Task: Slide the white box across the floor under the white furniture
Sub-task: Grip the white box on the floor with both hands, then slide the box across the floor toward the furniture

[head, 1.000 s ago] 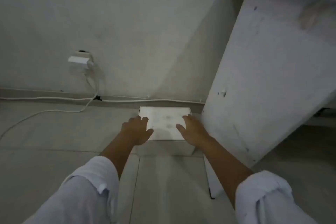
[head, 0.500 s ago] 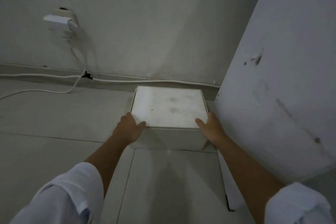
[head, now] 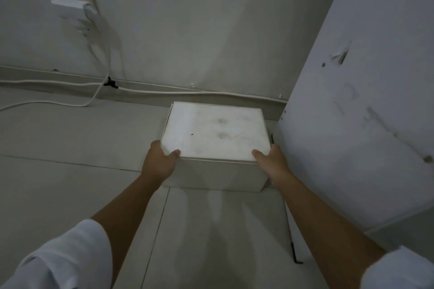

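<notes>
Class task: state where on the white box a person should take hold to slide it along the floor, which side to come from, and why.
Take the white box at its two near corners, coming from the open near side, as the left hand and right hand do now. It is low, broad and flat on the floor; the furniture panel crowds its right side and the wall is behind it.

Both hands (head: 274,166) at white box (head: 216,134) corners

white box (head: 215,134) hemmed by white furniture (head: 366,105) panel right, wall (head: 187,19) and cable (head: 164,92) behind, bare floor (head: 70,138) left
</notes>
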Available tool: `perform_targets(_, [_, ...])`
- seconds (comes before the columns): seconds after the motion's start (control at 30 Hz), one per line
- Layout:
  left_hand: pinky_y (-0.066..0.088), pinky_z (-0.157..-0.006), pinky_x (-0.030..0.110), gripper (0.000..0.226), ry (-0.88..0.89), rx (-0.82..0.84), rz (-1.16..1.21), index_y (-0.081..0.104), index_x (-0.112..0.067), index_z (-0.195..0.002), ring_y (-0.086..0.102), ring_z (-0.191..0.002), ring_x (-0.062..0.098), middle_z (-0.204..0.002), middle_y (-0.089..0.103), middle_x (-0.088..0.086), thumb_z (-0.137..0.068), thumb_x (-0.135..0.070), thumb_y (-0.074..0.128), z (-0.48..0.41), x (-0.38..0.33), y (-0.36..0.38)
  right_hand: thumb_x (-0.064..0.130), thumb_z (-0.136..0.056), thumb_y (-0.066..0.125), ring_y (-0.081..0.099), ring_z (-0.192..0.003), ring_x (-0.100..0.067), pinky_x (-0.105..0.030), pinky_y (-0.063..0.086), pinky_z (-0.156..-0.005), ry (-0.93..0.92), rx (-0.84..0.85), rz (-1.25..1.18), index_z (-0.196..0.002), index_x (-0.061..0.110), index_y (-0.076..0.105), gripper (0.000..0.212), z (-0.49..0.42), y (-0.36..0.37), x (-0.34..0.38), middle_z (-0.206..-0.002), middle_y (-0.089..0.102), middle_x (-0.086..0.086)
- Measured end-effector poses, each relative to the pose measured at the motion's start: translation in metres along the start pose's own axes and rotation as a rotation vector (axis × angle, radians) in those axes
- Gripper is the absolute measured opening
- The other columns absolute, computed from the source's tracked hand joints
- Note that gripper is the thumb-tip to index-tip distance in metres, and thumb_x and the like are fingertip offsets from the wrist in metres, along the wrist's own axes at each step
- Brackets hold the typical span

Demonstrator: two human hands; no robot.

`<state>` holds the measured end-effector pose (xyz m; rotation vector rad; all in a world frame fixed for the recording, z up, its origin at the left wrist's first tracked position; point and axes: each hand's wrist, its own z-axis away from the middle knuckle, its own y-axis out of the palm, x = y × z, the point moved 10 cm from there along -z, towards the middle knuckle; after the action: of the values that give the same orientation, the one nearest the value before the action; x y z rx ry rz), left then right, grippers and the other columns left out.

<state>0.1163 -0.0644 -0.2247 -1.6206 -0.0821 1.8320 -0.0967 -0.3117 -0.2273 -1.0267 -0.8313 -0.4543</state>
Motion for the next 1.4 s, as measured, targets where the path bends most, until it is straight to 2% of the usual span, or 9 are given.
perform_targets(0.3, [0.05,-0.098,0.046,0.057,-0.029,0.04,-0.011,0.047,0.005,-0.131,0.058,-0.116,0.037,-0.129,0.058,0.022,-0.086,-0.024,0.067,0.059,0.015,-0.051,0.03,-0.084,0.064,0.05,-0.122,-0.036,-0.043,0.045,-0.102,-0.009,0.057,0.049,-0.132,-0.005,0.036,0.066,0.078,-0.011,0.008,-0.136,0.046,-0.022])
perform_targets(0.43, [0.053,-0.095,0.047,0.06,-0.055,0.088,-0.048,0.049,0.007,-0.13,0.06,-0.114,0.038,-0.128,0.059,0.024,-0.083,-0.024,0.071,0.091,0.019,-0.082,0.03,-0.078,0.064,0.053,-0.114,-0.035,-0.045,0.048,-0.097,0.023,0.038,0.045,-0.126,-0.001,0.038,0.062,0.129,-0.02,0.01,-0.129,0.047,-0.018])
perform_targets(0.6, [0.054,-0.063,0.034,0.059,-0.046,0.194,-0.124,0.055,0.008,-0.126,0.062,-0.107,0.04,-0.124,0.062,0.025,-0.08,-0.023,0.075,0.128,0.032,-0.11,0.029,-0.079,0.066,0.05,-0.117,-0.033,-0.039,0.046,-0.095,0.03,0.053,0.004,-0.129,-0.002,0.034,0.067,0.184,-0.024,0.005,-0.133,0.043,-0.018])
perform_targets(0.73, [0.05,-0.05,0.03,0.081,-0.063,0.284,-0.142,0.035,-0.002,-0.142,0.058,-0.095,0.03,-0.134,0.052,0.018,-0.078,-0.027,0.077,0.15,0.045,-0.121,0.031,-0.081,0.065,0.048,-0.121,-0.03,-0.034,0.041,-0.096,0.027,0.06,0.018,-0.135,-0.002,0.028,0.073,0.217,-0.029,-0.007,-0.135,0.044,-0.016])
perform_targets(0.83, [0.052,-0.05,0.029,0.065,-0.049,0.37,-0.193,0.046,-0.005,-0.131,0.059,-0.083,0.023,-0.127,0.056,0.016,-0.079,-0.03,0.075,0.162,0.052,-0.12,0.032,-0.081,0.064,0.051,-0.113,-0.027,-0.03,0.04,-0.083,0.05,0.067,0.03,-0.135,0.001,0.027,0.073,0.231,-0.033,-0.015,-0.132,0.047,-0.013])
perform_targets(0.93, [0.056,-0.053,0.03,0.052,-0.024,0.465,-0.205,0.056,-0.006,-0.124,0.063,-0.09,0.027,-0.119,0.062,0.015,-0.081,-0.031,0.073,0.176,0.053,-0.117,0.038,-0.078,0.068,0.051,-0.107,-0.025,-0.027,0.038,-0.08,0.057,0.065,0.076,-0.135,0.003,0.028,0.078,0.243,-0.04,-0.021,-0.133,0.047,-0.012])
perform_targets(1.03, [0.059,-0.053,0.033,0.047,-0.03,0.517,-0.225,0.057,-0.008,-0.119,0.064,-0.087,0.025,-0.108,0.063,0.01,-0.081,-0.03,0.074,0.19,0.051,-0.118,0.047,-0.074,0.071,0.047,-0.125,-0.029,-0.026,0.036,-0.085,0.068,0.043,0.09,-0.139,0.003,0.024,0.091,0.253,-0.047,-0.031,-0.141,0.043,-0.012])
perform_targets(1.2, [0.059,-0.049,0.032,0.034,-0.019,0.53,-0.258,0.052,-0.019,-0.097,0.062,-0.081,0.017,-0.095,0.057,-0.001,-0.077,-0.029,0.078,0.211,0.047,-0.114,0.068,-0.065,0.066,0.043,-0.132,-0.03,-0.037,0.04,-0.104,0.082,0.041,0.116,-0.144,0.008,0.02,0.109,0.266,-0.06,-0.057,-0.148,0.038,-0.011])
perform_targets(1.4, [0.059,-0.049,0.029,0.059,-0.017,0.584,-0.335,0.041,-0.013,-0.115,0.062,-0.085,0.018,-0.101,0.052,-0.001,-0.074,-0.028,0.08,0.249,0.047,-0.095,0.079,-0.057,0.062,0.049,-0.127,-0.03,-0.039,0.046,-0.099,0.07,0.096,0.258,-0.14,0.009,0.029,0.114,0.279,-0.082,-0.087,-0.144,0.045,-0.009])
